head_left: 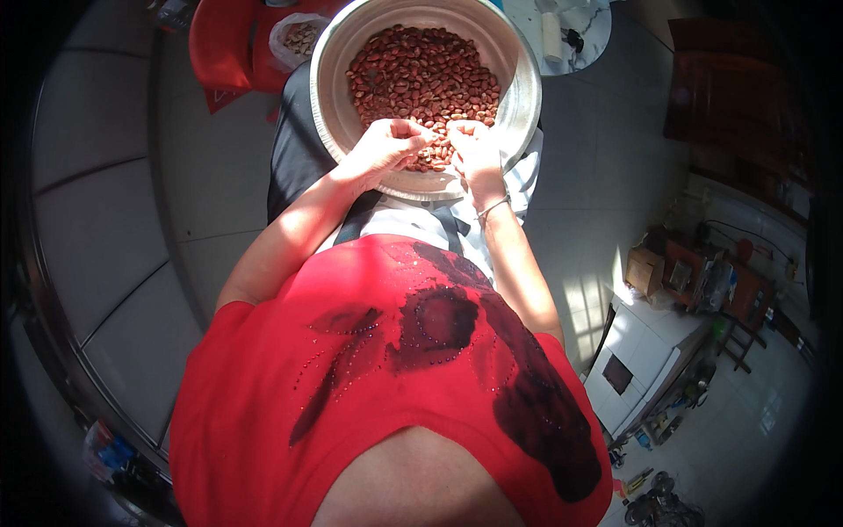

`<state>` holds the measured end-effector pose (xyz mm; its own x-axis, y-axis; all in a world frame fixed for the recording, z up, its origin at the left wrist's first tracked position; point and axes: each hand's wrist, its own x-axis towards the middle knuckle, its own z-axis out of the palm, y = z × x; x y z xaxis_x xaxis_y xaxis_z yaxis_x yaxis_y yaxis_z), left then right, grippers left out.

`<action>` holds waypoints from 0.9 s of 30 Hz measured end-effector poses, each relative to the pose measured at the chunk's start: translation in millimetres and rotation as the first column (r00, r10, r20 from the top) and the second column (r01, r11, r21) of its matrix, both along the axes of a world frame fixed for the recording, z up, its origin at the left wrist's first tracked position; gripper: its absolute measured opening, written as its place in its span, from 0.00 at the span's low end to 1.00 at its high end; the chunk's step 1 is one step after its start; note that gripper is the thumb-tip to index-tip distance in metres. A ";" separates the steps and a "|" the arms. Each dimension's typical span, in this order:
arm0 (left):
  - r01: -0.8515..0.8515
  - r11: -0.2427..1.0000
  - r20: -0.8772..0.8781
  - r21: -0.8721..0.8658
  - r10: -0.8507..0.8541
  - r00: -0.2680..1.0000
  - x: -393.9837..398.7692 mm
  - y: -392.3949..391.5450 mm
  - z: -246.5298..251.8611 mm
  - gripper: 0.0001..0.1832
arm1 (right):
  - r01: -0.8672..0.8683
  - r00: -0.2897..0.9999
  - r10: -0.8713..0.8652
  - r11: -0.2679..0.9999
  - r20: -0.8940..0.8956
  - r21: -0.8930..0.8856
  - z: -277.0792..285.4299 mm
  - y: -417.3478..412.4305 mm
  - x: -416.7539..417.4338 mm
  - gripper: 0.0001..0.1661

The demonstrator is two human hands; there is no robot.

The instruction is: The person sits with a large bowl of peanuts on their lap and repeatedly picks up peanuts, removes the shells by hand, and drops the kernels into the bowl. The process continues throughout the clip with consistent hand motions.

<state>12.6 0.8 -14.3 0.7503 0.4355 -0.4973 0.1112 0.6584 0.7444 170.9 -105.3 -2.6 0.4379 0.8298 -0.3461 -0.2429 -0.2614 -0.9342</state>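
A wide metal basin [327, 99] rests on my lap, holding a broad layer of red-skinned peanuts [421, 72]. Over the basin's near side, my left hand [393, 146] has its thumb and fingers drawn together at the tips. My right hand [475, 150], with a bracelet on its wrist, is bent in a similar pinch just to the right. A small gap separates the two sets of fingertips, just above the peanuts. Anything small between the fingers is too bright and blurred to make out.
Beyond the basin on the left stands a red plastic chair [227, 46] with a plastic bag [290, 41] of pale pieces. A round marble-patterned table [593, 39] is at the right. A white tiled block [635, 342] carrying a cardboard box [644, 270] stands farther right.
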 end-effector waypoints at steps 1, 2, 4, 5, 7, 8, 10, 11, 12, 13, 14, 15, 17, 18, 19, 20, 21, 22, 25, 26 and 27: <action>-0.006 1.000 -0.021 0.030 0.006 1.000 0.9 -1.2 -1.9 0.11 | -0.025 0.984 0.029 0.999 0.175 -0.023 -0.2 1.1 -3.6 0.09; -0.010 0.998 -0.042 0.059 0.013 0.999 1.3 -2.3 -3.9 0.11 | -0.089 0.929 0.083 0.996 0.361 0.000 -0.3 1.4 -7.1 0.10; 0.053 0.974 -0.085 0.221 -0.035 0.996 -0.1 -2.3 -7.4 0.10 | -0.224 0.684 0.201 0.973 0.702 -0.060 10.6 0.4 -12.3 0.11; 0.087 0.950 -0.110 0.299 -0.056 0.992 -0.7 -2.6 -10.2 0.10 | -0.246 0.587 0.219 0.965 0.780 -0.086 9.0 1.4 -14.0 0.11; 0.061 0.938 -0.091 0.340 -0.031 0.995 1.9 -7.1 -12.5 0.11 | -0.270 0.365 0.240 0.952 0.899 -0.145 4.0 2.5 -15.5 0.10; 0.063 0.937 -0.095 0.345 -0.032 0.995 1.2 -9.1 -11.8 0.12 | -0.353 0.143 0.242 0.918 0.960 -0.179 -2.3 1.3 -12.9 0.09; 0.079 0.945 -0.107 0.317 -0.047 0.993 1.2 -9.0 -11.0 0.12 | -0.343 0.085 0.326 0.897 0.942 -0.279 -1.3 2.9 -12.6 0.08; 0.093 0.954 -0.117 0.285 -0.062 0.991 1.1 -6.9 -13.4 0.11 | -0.337 0.057 0.367 0.883 0.928 -0.328 -1.1 3.7 -12.4 0.07; 0.107 0.962 -0.122 0.252 -0.078 0.989 1.5 -5.1 -13.0 0.11 | -0.306 0.147 0.284 0.924 0.947 -0.230 -1.1 4.9 -11.2 0.07; 0.099 0.963 -0.104 0.250 -0.076 0.992 1.4 -4.4 -11.3 0.11 | -0.220 0.385 0.245 0.961 0.890 -0.170 0.4 5.7 -9.1 0.08; 0.092 0.965 -0.085 0.246 -0.073 0.994 1.0 -3.7 -8.3 0.11 | -0.119 0.597 0.175 0.984 0.783 -0.130 3.3 6.0 -5.5 0.10; 0.084 0.966 -0.070 0.245 -0.069 0.995 0.5 -3.0 -5.8 0.11 | -0.011 0.771 0.078 0.994 0.632 -0.110 4.1 6.3 -1.4 0.12; 0.049 0.970 -0.038 0.238 -0.041 0.998 1.6 -2.9 -4.5 0.11 | -0.033 0.858 0.071 0.996 0.509 -0.085 -6.0 4.3 7.6 0.07; 0.032 0.972 -0.022 0.231 -0.028 0.999 2.4 -3.8 -3.9 0.11 | -0.055 0.909 0.060 0.998 0.412 -0.024 -7.3 3.9 9.1 0.05; 0.022 0.972 -0.015 0.234 -0.019 1.000 2.3 -4.0 -7.4 0.11 | -0.070 0.949 0.055 0.997 0.310 0.038 -6.9 3.5 9.5 0.04; 0.011 0.971 -0.008 0.237 -0.010 1.000 1.5 -4.0 -14.3 0.11 | -0.066 0.955 0.044 0.996 0.292 0.066 -4.7 1.1 6.3 0.04; -0.001 0.970 0.000 0.241 0.001 1.000 1.3 -3.2 -12.5 0.10 | -0.062 0.961 0.034 0.994 0.275 0.095 -0.8 -0.1 2.2 0.04; 0.007 0.969 -0.016 0.248 -0.004 1.000 1.6 -3.6 -9.6 0.10 | -0.053 0.969 0.043 0.998 0.242 0.036 8.9 2.5 0.3 0.03; 0.034 0.961 -0.047 0.274 -0.022 0.999 2.5 -4.4 0.2 0.09 | -0.175 0.796 0.219 0.976 0.564 -0.131 10.6 -0.1 -1.1 0.05; 0.042 0.957 -0.049 0.286 -0.029 0.998 1.9 -4.9 -1.5 0.09 | -0.217 0.737 0.259 0.966 0.625 -0.144 9.0 -1.2 -3.6 0.06; 0.047 0.953 -0.051 0.299 -0.033 0.998 1.4 -5.6 -3.4 0.09 | -0.260 0.671 0.296 0.953 0.680 -0.158 6.0 -2.5 -5.1 0.07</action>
<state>14.1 -4.7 -17.7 0.7497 0.5404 -0.3820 0.1709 0.3995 0.9007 165.8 -107.8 3.4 0.3184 0.9445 -0.0811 0.5542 -0.2549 -0.7924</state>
